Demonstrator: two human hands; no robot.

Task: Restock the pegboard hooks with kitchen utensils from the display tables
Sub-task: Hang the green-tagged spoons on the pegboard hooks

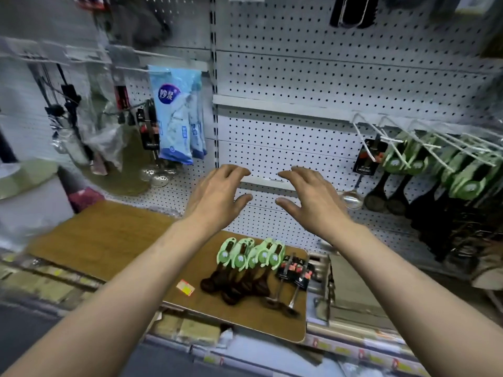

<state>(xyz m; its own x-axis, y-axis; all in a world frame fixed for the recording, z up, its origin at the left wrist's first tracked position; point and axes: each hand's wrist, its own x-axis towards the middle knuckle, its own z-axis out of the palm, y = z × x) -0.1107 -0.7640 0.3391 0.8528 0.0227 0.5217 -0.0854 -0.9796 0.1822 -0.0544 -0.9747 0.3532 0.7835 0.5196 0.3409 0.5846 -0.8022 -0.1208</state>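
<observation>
Two bare hands raised side by side before a white pegboard (299, 77), palms down: left hand (215, 198) and right hand (313, 200), fingers spread and loosely bent, each grip open and holding nothing, thumbs pointing toward one another across a small gap. Below the forearms, on a brown wooden bench (109, 240), a cluster of dark wooden spoons on green cards (245, 265), bowls toward the camera, green card ends toward the pegboard. Just right of that cluster, near the bench's right edge, metal ladles with black-and-red tags (295, 273), handles also toward the board. Left of the spoons, lying flat and alone, a small red-and-yellow label (185, 287). Up on the right of the pegboard, white wire hooks (394, 137) already carrying more green-carded spoons (424, 161), dark bowls hanging down; beside them on the left, one hung metal ladle (353, 198) under a black tag. On the left panel, blue packets with printed lettering (174, 115) hanging from a hook, slotted metal skimmers (156, 175) below them, clear plastic bags further left, blurred. At the top, a black item hanging, only partly in view. Centre stretch of pegboard directly behind the hands bare of stock, crossed by a pale horizontal rail (272, 104). Along the lower edge, shelf fronts with price strips, blurred.
</observation>
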